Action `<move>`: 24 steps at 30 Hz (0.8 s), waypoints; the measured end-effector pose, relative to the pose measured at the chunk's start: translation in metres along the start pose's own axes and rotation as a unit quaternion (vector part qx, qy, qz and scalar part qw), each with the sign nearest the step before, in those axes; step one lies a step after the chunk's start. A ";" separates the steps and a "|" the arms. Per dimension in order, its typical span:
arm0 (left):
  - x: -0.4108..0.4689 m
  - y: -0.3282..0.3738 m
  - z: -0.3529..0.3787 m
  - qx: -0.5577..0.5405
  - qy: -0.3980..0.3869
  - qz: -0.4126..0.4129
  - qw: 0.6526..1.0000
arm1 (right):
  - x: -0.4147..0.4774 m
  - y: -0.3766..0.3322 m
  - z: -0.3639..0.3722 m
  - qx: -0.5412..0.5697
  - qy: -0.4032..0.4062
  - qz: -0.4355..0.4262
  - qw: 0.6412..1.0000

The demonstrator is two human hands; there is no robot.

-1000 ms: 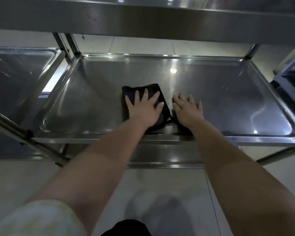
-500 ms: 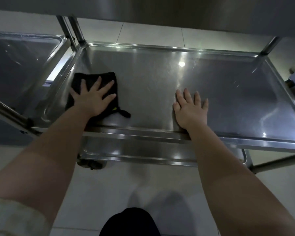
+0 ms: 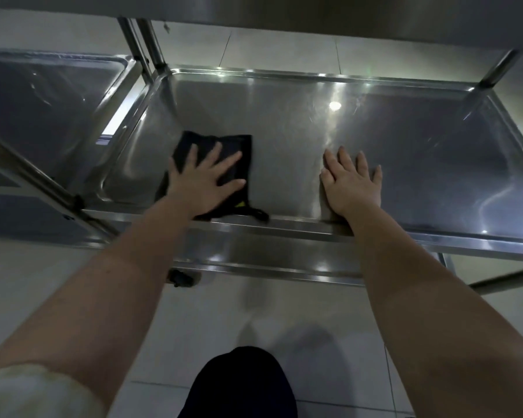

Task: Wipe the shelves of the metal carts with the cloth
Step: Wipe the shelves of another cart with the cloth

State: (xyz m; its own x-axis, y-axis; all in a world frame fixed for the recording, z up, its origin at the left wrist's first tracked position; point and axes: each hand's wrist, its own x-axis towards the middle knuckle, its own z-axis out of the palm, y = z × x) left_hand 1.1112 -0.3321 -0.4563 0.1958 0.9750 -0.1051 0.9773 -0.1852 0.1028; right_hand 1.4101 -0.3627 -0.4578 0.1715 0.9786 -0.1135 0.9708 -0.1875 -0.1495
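Two hands, both ours, lie flat on one steel shelf (image 3: 405, 140).

Item one: cloth (image 3: 239, 146). It is black and folded to a rough rectangle. We note a small yellow mark and a thin dark strap at its 5 o'clock corner, the strap reaching the front rim. The cloth lies at about 8 o'clock on the shelf, near the front rim and apart from the left wall.

Left hand (image 3: 204, 182) presses on the cloth, fingers spread and straight, covering its near half.

Right hand (image 3: 352, 184) rests palm-down on bare metal at 6 o'clock. Its fingers are straight, grasp nothing, and sit well apart from the cloth.

Shelf surface: dull grey, streaked, with bright light spots.

At 9 o'clock we note a second cart (image 3: 43, 101); below, a lower shelf (image 3: 269, 254).
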 end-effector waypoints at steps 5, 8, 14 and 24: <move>-0.001 -0.047 -0.005 0.014 -0.027 -0.064 0.997 | -0.004 -0.002 -0.005 -0.012 -0.012 -0.016 1.000; -0.003 -0.043 -0.007 0.009 -0.025 -0.058 0.998 | -0.020 -0.001 -0.005 -0.020 -0.042 -0.031 0.998; -0.010 0.002 -0.009 0.012 -0.031 -0.074 0.997 | -0.049 0.001 0.002 -0.034 -0.045 -0.031 0.998; -0.034 0.103 0.002 -0.013 -0.075 0.070 0.995 | -0.048 -0.002 0.003 -0.022 -0.037 -0.017 0.999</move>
State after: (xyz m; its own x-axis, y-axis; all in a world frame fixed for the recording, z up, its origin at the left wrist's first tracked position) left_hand 1.2056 -0.3851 -0.4441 0.3411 0.9102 -0.2351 0.9378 -0.3121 0.1523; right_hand 1.3998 -0.4094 -0.4554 0.1280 0.9751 -0.1814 0.9824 -0.1498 -0.1120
